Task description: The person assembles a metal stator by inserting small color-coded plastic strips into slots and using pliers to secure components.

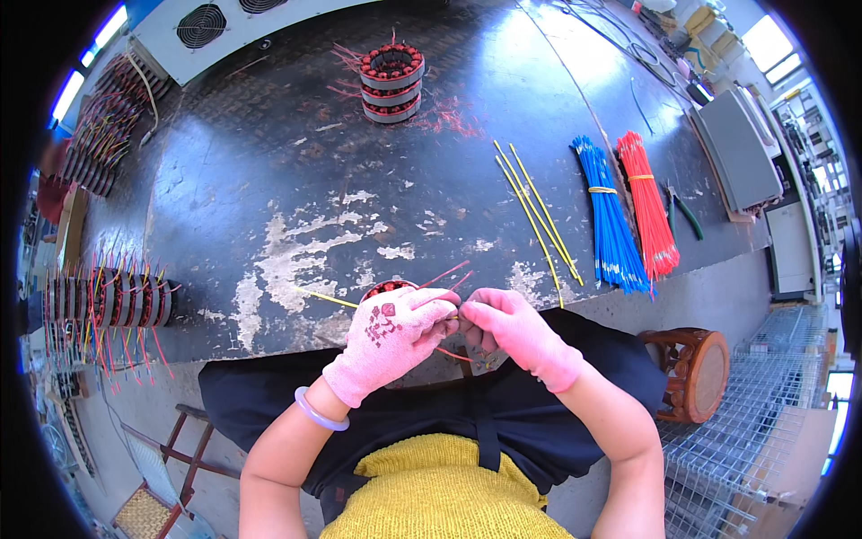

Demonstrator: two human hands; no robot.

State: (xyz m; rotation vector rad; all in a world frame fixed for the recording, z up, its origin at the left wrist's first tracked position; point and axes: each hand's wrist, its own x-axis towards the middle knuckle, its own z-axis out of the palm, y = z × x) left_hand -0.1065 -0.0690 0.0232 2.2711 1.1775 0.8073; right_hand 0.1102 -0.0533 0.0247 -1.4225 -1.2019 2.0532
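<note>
1. Head view, my only feed; clock positions are taken from where the two hands meet.
2. I find the left hand (pixel 386 337), in a pink glove, with thumb and fingertips pressed together; what lies between them is too small for me to tell.
3. The right hand (pixel 521 337), gloved alike, pinches at the same spot, its fingertips just beside the left's; I cannot make out the item gripped.
4. The wound ring core (pixel 388 287) sits at 10 o'clock, at the near edge of the table (pixel 233 153), mostly covered by the left hand. Red leads (pixel 449 273) rise at 12; a yellow lead (pixel 325 296) juts out at 9.
5. Loose yellow wires (pixel 544 216) lie at 1 o'clock.
6. At 2 o'clock I record a blue wire bundle (pixel 611 216), a red wire bundle (pixel 647 211) beside it, and green-handled pliers (pixel 688 216).
7. A stack of cores (pixel 392 97) stands between 11 and 12; a row of cores (pixel 112 298) lies at 9.
</note>
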